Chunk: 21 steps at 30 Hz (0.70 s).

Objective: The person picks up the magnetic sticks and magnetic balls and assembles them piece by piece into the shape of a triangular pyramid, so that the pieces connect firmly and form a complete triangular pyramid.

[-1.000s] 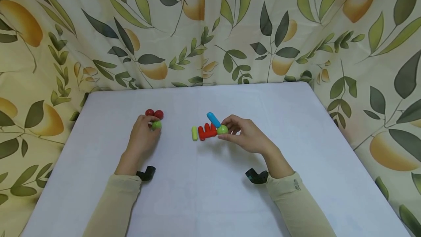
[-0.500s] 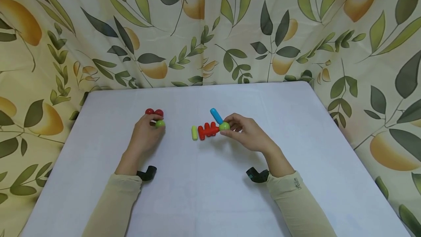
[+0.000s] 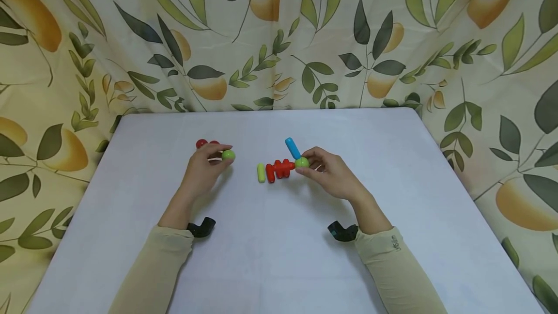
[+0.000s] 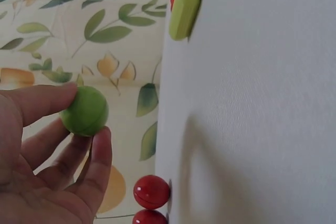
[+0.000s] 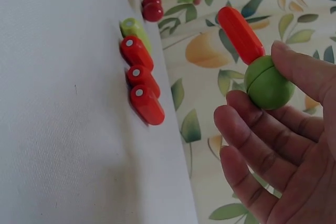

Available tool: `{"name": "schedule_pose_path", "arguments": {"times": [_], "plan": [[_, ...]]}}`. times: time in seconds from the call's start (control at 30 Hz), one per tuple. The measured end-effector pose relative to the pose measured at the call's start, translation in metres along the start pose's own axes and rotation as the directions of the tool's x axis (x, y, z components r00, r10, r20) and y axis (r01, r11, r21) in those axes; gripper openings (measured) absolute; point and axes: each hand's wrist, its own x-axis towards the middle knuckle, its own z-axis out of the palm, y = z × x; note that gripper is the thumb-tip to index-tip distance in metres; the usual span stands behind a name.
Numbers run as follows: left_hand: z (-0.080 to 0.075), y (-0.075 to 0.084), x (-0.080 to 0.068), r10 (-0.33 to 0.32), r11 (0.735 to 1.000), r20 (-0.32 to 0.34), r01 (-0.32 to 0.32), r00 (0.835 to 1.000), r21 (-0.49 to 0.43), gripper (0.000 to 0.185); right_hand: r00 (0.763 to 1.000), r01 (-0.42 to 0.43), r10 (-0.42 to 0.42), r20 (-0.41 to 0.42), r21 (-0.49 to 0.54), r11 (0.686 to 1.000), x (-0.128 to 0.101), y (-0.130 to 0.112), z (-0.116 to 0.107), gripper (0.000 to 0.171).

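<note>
My left hand (image 3: 205,166) pinches a green ball (image 4: 85,111) between thumb and fingertips, raised over the table. Two red balls (image 4: 151,192) lie just beyond that hand, partly hidden by it in the head view. With thumb and fingertips, my right hand (image 3: 329,171) holds another green ball (image 5: 269,82). A red rod (image 5: 241,35) and a blue rod (image 3: 292,148) stick out from this second ball, all held above the table. Below them lie several red rods (image 5: 137,54) and one yellow-green rod (image 3: 261,172), side by side; pale discs show on their ends.
A white-covered table (image 3: 270,256) spreads under both hands. Behind it and at the sides hangs a curtain (image 3: 305,38) printed with leaves and fruit. Each wrist wears a black camera; the left camera (image 3: 202,227) sits above the tabletop.
My left hand has lifted its green ball and moved right, away from the red balls. My right hand has shifted slightly away and to the right with its ball and rods.
</note>
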Motion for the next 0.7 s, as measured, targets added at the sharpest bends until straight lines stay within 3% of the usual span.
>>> {"name": "schedule_pose_path", "arguments": {"times": [0.43, 0.7], "plan": [[0.008, 0.013, -0.005, -0.044, 0.994, 0.069, 0.051, 0.997, -0.096, 0.036, 1.0, -0.014, 0.015, -0.028, 0.017, 1.0, 0.001, 0.001, 0.004, 0.033], [0.014, 0.016, -0.006, -0.03, 0.986, 0.096, 0.046, 0.995, -0.162, 0.035, 0.999, -0.003, 0.004, -0.033, 0.027, 1.0, 0.002, 0.0, 0.007, 0.033]]}}
